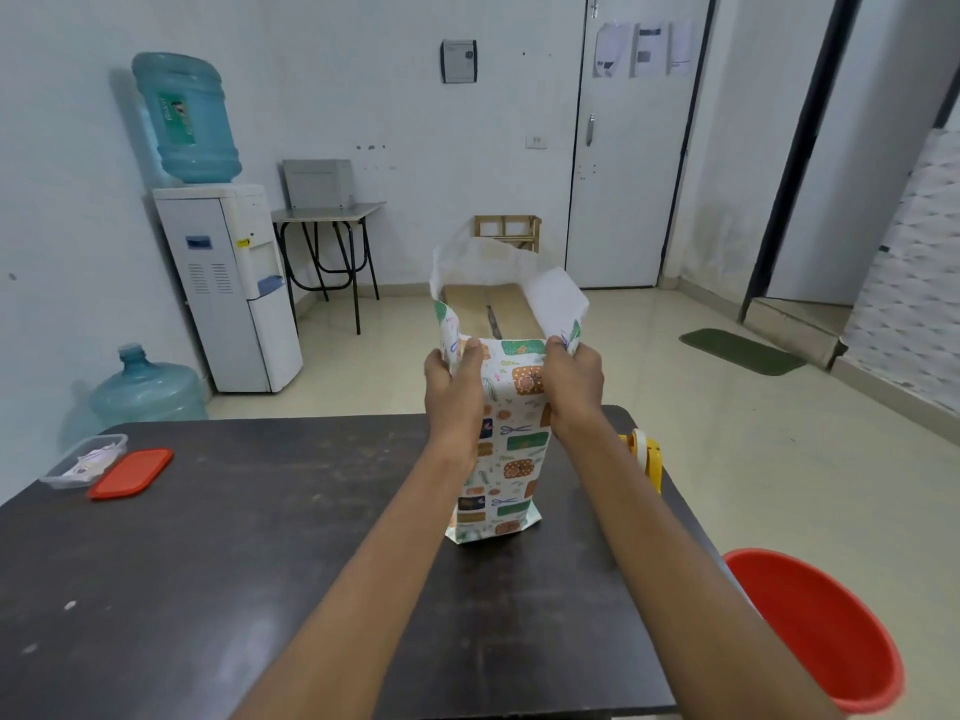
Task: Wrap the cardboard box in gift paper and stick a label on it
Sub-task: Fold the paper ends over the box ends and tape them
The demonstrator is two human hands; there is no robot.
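The cardboard box (485,311) stands upright on end on the dark table (234,537), sleeved in patterned gift paper (511,459). Its brown top face shows inside the open paper flaps, whose white inner side stands up above it. My left hand (454,392) grips the upper left corner of the wrapped box, thumb over the paper edge. My right hand (571,384) grips the upper right corner, pinching the paper there. The bottom end of the paper is folded under against the table.
A clear plastic container (78,459) with small items and its red lid (132,472) lie at the table's far left. A yellow tape dispenser (647,457) sits at the right edge behind my right arm. A red bucket (821,626) stands on the floor, right.
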